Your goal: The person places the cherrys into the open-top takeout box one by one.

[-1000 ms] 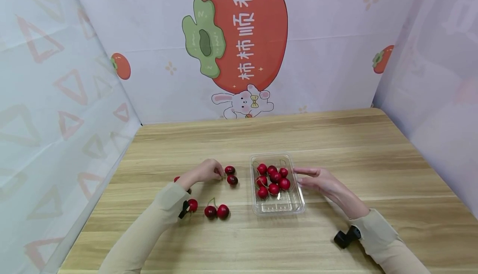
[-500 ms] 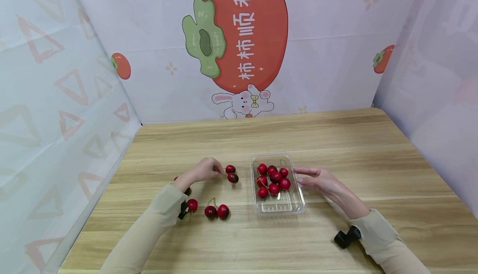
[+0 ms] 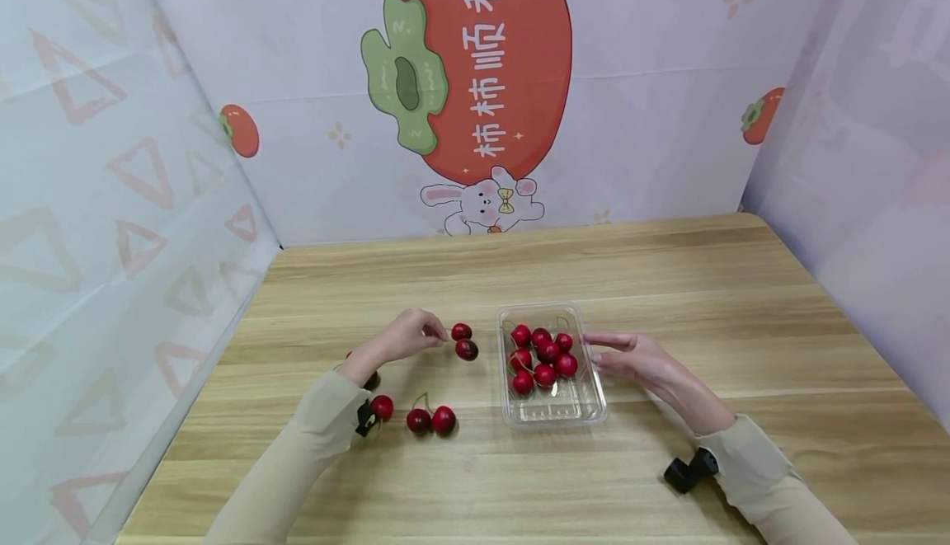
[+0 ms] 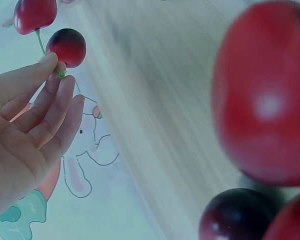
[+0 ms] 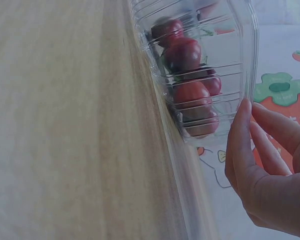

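My left hand (image 3: 406, 335) pinches the stems of two joined cherries between thumb and fingertips. One dark red cherry (image 3: 467, 350) hangs just in front of the other (image 3: 461, 331); the left wrist view shows the pinched stem (image 4: 60, 73) close up. Right of them, a clear plastic box (image 3: 552, 423) holds several red cherries (image 3: 544, 376), heaped toward its far end. The fingertips of my right hand (image 3: 644, 364) touch the box's right rim, thumb and forefinger slightly apart in the head view. In the right wrist view those fingertips meet the clear rim (image 5: 253, 60).
Another stemmed cherry pair (image 3: 431, 421) lies on the wooden table (image 3: 475, 487) in front of the left hand. Beside the left wrist sits a red cherry (image 3: 382, 407), with more partly hidden behind the sleeve. A printed cloth (image 3: 631, 157) stands behind the table.
My left hand has shifted slightly away from me and to the right, carrying the cherry pair nearer the box. The right hand and the box have stayed in place.
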